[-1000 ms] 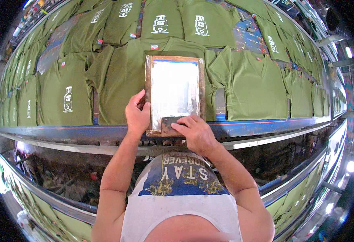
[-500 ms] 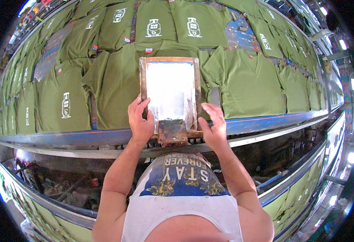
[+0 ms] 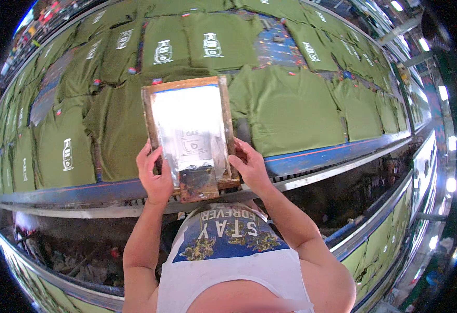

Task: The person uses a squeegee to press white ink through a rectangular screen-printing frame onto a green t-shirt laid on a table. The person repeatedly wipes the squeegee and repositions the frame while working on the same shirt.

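Note:
A wooden-framed printing screen (image 3: 224,109) lies over a green T-shirt on the long table, slightly turned. Its mesh is bright white, with a faint printed design showing near the lower part. Across the near end rests a squeegee (image 3: 198,183) with a dark, ink-stained handle. My left hand (image 3: 156,176) holds the left rail, thumb apart from the fingers. On the opposite rail, my right hand (image 3: 251,166) grips with its fingers at the outer edge and its thumb on the near side. Neither hand touches the squeegee.
Rows of green T-shirts (image 3: 296,115) cover the table, several with white prints, such as the shirt at left (image 3: 64,156). A blue table edge (image 3: 312,159) and a metal rail (image 3: 338,175) run in front of me. Behind me stands another table with green shirts (image 3: 366,266).
The screen has tilted a little and now shows its faint design. My right hand has closed in on the right rail. The whole view has turned and shifted.

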{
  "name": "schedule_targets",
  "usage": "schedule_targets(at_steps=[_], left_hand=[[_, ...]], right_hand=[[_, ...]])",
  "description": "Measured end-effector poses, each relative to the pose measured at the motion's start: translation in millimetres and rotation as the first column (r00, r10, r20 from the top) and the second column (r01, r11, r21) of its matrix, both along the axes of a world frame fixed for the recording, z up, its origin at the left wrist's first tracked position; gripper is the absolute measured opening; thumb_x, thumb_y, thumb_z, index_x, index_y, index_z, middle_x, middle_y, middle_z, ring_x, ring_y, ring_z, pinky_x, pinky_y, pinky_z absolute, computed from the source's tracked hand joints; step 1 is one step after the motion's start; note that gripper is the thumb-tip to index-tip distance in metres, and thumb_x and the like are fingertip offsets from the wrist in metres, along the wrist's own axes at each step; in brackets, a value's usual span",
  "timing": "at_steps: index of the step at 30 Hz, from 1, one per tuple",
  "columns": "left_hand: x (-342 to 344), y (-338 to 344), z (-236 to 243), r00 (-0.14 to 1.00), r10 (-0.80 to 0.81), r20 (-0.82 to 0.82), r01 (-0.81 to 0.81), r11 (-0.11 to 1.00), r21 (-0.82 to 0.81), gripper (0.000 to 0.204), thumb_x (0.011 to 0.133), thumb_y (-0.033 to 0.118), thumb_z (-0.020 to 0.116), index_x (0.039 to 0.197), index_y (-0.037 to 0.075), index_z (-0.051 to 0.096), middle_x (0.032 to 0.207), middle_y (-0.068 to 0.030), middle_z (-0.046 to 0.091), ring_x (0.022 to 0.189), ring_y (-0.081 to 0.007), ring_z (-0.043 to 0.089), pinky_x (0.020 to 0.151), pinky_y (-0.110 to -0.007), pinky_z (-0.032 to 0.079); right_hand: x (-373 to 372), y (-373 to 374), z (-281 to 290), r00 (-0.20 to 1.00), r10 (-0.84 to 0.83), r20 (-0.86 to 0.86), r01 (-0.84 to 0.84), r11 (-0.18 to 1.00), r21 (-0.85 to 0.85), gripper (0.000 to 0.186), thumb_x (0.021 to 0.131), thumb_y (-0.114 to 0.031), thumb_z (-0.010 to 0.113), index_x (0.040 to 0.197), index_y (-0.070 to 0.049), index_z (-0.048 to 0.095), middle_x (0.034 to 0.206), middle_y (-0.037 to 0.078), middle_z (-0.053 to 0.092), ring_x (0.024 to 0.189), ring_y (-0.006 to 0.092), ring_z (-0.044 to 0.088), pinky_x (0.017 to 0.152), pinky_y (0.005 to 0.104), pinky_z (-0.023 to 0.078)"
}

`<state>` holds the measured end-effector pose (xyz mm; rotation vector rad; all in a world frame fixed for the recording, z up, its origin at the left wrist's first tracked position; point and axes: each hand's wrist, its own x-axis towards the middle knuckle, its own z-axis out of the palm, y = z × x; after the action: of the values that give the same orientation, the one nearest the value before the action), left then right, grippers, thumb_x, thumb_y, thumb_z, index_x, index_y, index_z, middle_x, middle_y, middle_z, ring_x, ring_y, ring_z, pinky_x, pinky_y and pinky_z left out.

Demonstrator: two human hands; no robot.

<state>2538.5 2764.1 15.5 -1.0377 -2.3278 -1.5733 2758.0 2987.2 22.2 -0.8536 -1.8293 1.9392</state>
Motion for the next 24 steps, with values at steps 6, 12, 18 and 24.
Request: schedule_targets(at_steps=[6,12,18,24], left_hand=[[67,82,13,0.999,-0.027,0.025,0.026,0.999,0.047,0.037,0.098,-0.001,0.078,0.135,0.003,0.077,0.155,-0.0265,0.067,0.145,-0.0412,0.064,0.125,-0.050,0.048],[178,218,9,0.981,-0.124,0.146,0.104,0.985,0.138,0.037,0.097,-0.002,0.078,0.134,0.000,0.076,0.153,-0.0240,0.067,0.140,-0.0388,0.066,0.123,-0.046,0.049],[290,344,-6,0.941,-0.262,0.216,0.237,0.962,0.132,0.047,0.088,-0.003,0.077,0.134,0.003,0.078,0.164,-0.0264,0.060,0.153,-0.0411,0.058,0.130,-0.049,0.044],[336,394,-14,0.926,-0.262,0.270,0.226,0.961,0.158,0.041,0.084,-0.007,0.076,0.123,0.006,0.084,0.162,-0.0292,0.063,0.149,-0.0440,0.059,0.127,-0.051,0.046]], right_hand=[[69,65,10,0.988,-0.097,-0.118,0.111,0.986,0.122,0.063,0.111,-0.007,0.071,0.170,0.006,0.049,0.160,0.012,0.065,0.144,0.0183,0.063,0.125,0.0362,0.048],[188,171,8,0.941,-0.235,-0.245,0.265,0.960,0.095,0.062,0.106,-0.001,0.069,0.165,0.010,0.053,0.166,0.018,0.060,0.154,0.0272,0.057,0.135,0.0422,0.039],[313,265,3,0.873,-0.466,-0.142,0.475,0.879,0.038,0.052,0.111,-0.004,0.063,0.161,0.008,0.060,0.158,0.015,0.067,0.143,0.0230,0.064,0.127,0.0395,0.046],[364,318,-15,0.841,-0.527,-0.126,0.528,0.849,-0.028,0.044,0.112,-0.003,0.065,0.155,0.009,0.065,0.151,0.014,0.072,0.137,0.0227,0.068,0.122,0.0387,0.050]])
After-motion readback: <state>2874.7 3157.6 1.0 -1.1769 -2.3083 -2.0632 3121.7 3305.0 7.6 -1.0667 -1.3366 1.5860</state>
